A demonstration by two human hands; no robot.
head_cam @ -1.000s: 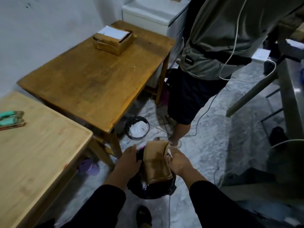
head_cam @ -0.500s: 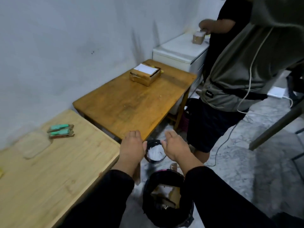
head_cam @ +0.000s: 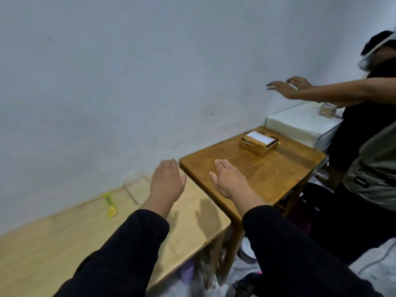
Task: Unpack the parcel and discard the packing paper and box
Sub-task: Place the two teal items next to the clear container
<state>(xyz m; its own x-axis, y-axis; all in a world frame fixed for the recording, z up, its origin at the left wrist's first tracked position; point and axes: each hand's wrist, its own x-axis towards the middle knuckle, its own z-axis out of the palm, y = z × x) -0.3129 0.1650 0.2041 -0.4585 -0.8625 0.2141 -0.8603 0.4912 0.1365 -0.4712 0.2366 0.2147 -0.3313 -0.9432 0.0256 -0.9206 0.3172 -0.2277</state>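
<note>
We hold both hands out in front, palms down, w/ nothing in them: left hand point(head_cam: 166, 182) hovers over the far corner of the light wood desk point(head_cam: 53, 243), fingers point(head_cam: 169, 166) straight & released; right hand point(head_cam: 228, 182) hovers over the near edge of the darker wood desk point(head_cam: 278, 168), fingers point(head_cam: 222, 165) likewise straight & released, thumb spread out to the side. Both our sleeves are black. The two hands are apart, w/ the gap between the desks under them. As for the task's thing, we see an open cardboard box point(head_cam: 258, 143) w/ white paper point(head_cam: 260, 137) on top, sitting at the far end of the darker desk, well apart from our hands; we can't tell if it's the parcel we unpacked. On the light desk near the wall lies a small yellow-green tool point(head_cam: 110, 205), prob. a cutter, & a clear plastic container point(head_cam: 137, 187) just beside our left wrist, blurry. Beyond the darker desk stands a white cabinet point(head_cam: 297, 123) w/ a small brown box point(head_cam: 326, 109) on it. At right, another person point(head_cam: 364, 136) in a black top stretches both arms toward the wall above the cabinet, fingers spread. A second person's grey shirt point(head_cam: 377, 168) shows at the right edge.
</note>
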